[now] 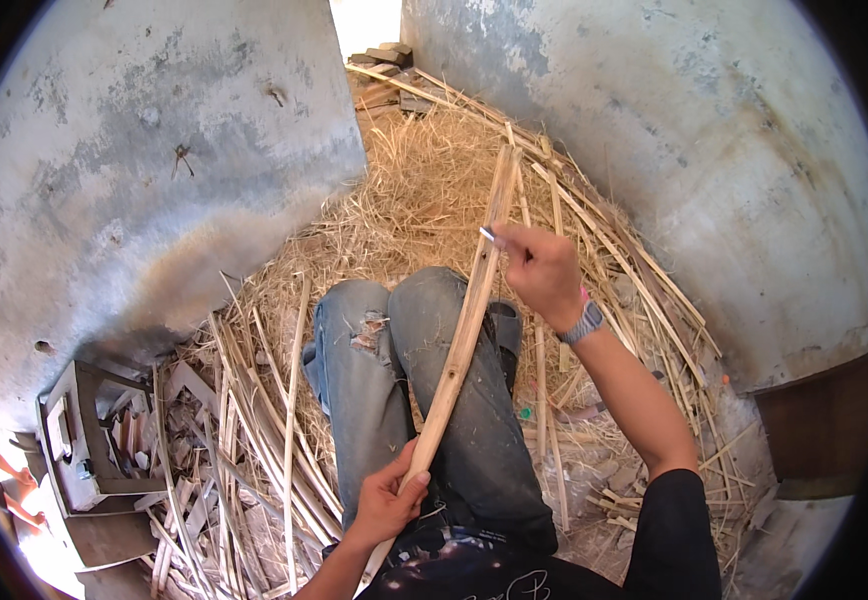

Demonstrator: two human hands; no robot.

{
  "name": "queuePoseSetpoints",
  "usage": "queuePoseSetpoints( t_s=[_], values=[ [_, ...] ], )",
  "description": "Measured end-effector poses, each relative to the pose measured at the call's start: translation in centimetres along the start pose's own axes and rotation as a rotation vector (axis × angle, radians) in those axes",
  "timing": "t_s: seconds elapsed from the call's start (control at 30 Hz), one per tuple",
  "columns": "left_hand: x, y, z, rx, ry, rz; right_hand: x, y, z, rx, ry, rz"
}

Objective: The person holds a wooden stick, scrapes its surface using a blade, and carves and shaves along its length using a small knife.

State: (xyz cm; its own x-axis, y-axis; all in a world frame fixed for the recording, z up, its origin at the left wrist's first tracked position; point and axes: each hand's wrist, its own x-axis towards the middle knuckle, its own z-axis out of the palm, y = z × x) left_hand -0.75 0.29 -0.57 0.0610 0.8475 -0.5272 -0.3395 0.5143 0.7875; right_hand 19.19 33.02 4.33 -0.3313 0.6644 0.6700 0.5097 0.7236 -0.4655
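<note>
A long, pale wooden strip [462,350] with dark knots slants across my thighs, its far end resting up over the straw. My left hand [386,502] is wrapped round its near part, close to my lap. Over the strip's upper half, my right hand [544,272] is closed on a small shiny metal piece [487,234]. Only its tip shows beyond the fingers, so I cannot tell its kind. The tip is at or just above the strip's right edge; whether it touches is unclear.
Straw-like shavings [414,180] cover the floor ahead. Thin wooden strips lie in bundles at left [254,430] and along the right wall [614,220]. A wooden frame box [104,490] stands at lower left. Worn, patchy walls [194,110] close in both sides. Bricks [384,58] are stacked at the back.
</note>
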Motion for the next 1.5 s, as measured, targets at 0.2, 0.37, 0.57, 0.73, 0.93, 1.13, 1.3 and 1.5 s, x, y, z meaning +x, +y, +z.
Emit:
queuePoseSetpoints(
  t_s=[0.2, 0.37, 0.57, 0.73, 0.93, 1.13, 1.3, 1.5],
  values=[
    [-0.1, -0.2, 0.2, -0.044, 0.025, 0.013, -2.3, -1.7, 0.6, -0.011, -0.006, 0.048],
    [0.0, 0.3, 0.0, -0.041, 0.0, -0.002, -7.7, -8.0, -2.3, -0.025, -0.403, -0.114],
    [0.1, -0.9, 0.4, 0.446, 0.195, 0.297, -3.0, -1.0, -1.9, -0.059, -0.143, -0.048],
    [-0.2, -0.2, 1.2, 0.576, 0.275, 0.299, -3.7, -1.0, -1.7, -0.039, 0.016, -0.031],
    [-0.1, -0.9, 0.7, 0.554, 0.284, 0.381, -6.1, -3.9, -1.9, 0.072, -0.165, -0.021],
    [0.2, -0.9, 0.5, 0.515, 0.248, 0.327, -3.8, -1.4, -0.8, 0.089, 0.05, 0.078],
    [0.2, -1.2, 0.6, 0.32, 0.233, 0.257, -10.0, -6.1, -1.8, 0.041, -0.37, -0.036],
    [0.1, -0.9, 0.4, 0.365, 0.217, 0.234, -5.7, -1.6, -1.3, 0.084, 0.058, 0.097]
  ],
)
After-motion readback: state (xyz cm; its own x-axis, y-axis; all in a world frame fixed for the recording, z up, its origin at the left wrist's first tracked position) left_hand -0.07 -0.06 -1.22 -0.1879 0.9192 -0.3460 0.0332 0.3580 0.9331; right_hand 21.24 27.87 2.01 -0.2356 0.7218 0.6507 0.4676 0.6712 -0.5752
